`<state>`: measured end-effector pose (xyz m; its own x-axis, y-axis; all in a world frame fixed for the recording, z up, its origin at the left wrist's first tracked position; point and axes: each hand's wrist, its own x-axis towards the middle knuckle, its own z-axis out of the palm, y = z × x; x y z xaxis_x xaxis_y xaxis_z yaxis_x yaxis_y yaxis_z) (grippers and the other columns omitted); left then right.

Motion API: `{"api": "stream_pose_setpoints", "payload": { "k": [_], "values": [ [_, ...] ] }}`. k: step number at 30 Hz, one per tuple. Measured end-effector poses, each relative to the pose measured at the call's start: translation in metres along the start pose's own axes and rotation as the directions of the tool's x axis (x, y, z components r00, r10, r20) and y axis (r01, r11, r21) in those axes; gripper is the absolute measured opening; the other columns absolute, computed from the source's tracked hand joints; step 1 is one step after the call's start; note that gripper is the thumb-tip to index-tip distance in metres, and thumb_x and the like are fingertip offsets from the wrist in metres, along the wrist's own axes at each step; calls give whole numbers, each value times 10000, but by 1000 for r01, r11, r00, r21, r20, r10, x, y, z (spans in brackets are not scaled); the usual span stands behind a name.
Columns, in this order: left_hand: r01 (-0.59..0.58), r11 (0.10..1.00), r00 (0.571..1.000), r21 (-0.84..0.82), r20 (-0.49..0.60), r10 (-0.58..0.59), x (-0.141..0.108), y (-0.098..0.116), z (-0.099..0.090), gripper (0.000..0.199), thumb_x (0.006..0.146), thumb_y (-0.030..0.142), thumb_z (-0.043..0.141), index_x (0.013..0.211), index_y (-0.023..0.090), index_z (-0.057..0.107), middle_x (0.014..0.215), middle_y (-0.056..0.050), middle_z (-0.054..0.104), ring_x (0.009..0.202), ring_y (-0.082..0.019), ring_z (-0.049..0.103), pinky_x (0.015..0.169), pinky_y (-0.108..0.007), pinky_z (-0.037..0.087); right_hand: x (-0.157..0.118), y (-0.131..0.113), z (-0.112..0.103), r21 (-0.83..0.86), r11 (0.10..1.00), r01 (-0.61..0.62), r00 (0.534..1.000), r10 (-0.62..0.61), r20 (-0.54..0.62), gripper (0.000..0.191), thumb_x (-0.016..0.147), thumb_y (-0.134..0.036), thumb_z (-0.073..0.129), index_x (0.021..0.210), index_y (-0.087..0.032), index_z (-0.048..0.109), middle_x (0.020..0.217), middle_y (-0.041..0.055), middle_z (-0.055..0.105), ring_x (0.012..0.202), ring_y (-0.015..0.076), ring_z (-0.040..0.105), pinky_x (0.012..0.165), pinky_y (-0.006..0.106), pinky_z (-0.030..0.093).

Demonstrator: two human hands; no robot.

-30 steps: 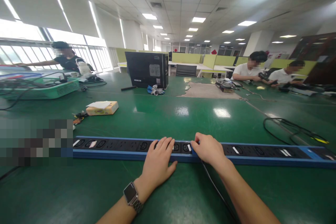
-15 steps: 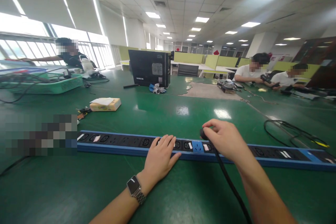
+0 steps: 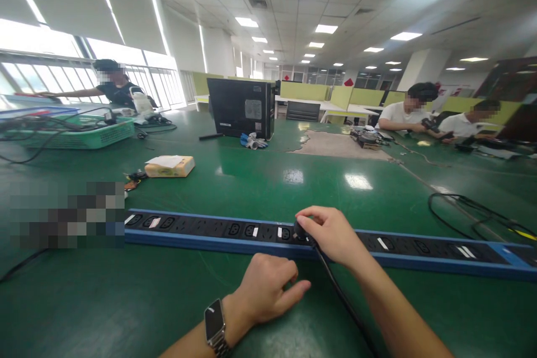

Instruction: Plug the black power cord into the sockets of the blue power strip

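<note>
A long blue and black power strip [image 3: 180,238] lies across the table, with rows of sockets and small white labels on its top. My right hand [image 3: 333,238] pinches a black plug [image 3: 298,229] at the middle of the strip, over the sockets. Whether its pins are in a socket is hidden. From the plug a thick black cable [image 3: 340,291] runs down toward me, under my right wrist. My left hand [image 3: 268,288], with a watch [image 3: 215,321] on its wrist, is just in front of the strip, its fingers loosely bent, thumb apart, holding nothing.
A tissue pack [image 3: 170,166] lies beyond the strip's left part. Farther back are a green basket of cables [image 3: 100,137], a black computer case [image 3: 239,109] and gloves [image 3: 254,141]. A loose black cable [image 3: 453,198] lies at right. Several people sit around the table.
My left hand has come off the power strip and back toward me, its fingers now bent. My right hand has moved left along the strip with the plug.
</note>
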<state>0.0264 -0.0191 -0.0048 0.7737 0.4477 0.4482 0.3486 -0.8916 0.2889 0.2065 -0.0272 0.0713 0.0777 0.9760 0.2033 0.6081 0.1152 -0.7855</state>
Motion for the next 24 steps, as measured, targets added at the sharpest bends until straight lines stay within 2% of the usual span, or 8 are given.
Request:
{"api": "stream_pose_setpoints", "payload": {
  "k": [4,7,9,11,14,19,24],
  "values": [
    [-49,994,963,100,268,20,1,7,1,258,790,298,548,554,195,532,553,3,620,486,-138,526,467,-283,211,9,3,27,35,998,-52,999,52,7,266,826,-374,517,842,-173,689,609,-16,604,563,118,514,549,224,370],
    [-52,993,942,106,336,13,0,10,3,187,667,263,604,504,195,542,521,-9,622,458,-154,522,450,-275,202,20,4,42,43,994,-102,994,101,37,272,839,-361,476,802,-165,660,626,-13,612,557,109,518,539,207,378],
    [-36,995,927,97,374,-3,0,8,2,137,644,256,595,520,202,573,537,-17,635,471,-163,535,452,-269,235,29,3,53,6,991,-132,991,131,35,270,842,-344,451,789,-170,650,591,-19,598,523,109,509,518,206,371],
    [-1,996,919,93,393,-36,-1,5,1,113,645,248,578,542,206,595,555,-25,646,489,-174,548,461,-270,265,36,3,62,-54,985,-161,987,161,0,241,825,-315,457,755,-176,640,576,-17,593,528,115,516,521,209,361],
    [38,995,917,94,392,-72,-2,0,-1,113,646,234,564,541,202,592,557,-36,645,500,-183,550,467,-275,286,41,1,72,-150,971,-188,982,182,-49,204,798,-279,485,696,-182,632,665,10,652,646,129,572,592,214,376],
    [50,997,923,52,378,-66,0,-1,-1,123,635,216,573,522,196,529,545,-16,615,500,-166,517,476,-267,314,40,-13,74,-303,929,-213,977,200,-71,187,789,-276,495,741,-213,665,797,35,709,765,162,618,653,236,389],
    [73,997,935,6,349,-70,1,-8,-9,198,616,190,565,488,195,414,496,11,534,472,-136,440,479,-263,306,37,-29,79,-429,877,-215,977,197,-87,159,751,-270,514,722,-237,667,800,46,709,781,200,631,632,263,378]
  ]
}}
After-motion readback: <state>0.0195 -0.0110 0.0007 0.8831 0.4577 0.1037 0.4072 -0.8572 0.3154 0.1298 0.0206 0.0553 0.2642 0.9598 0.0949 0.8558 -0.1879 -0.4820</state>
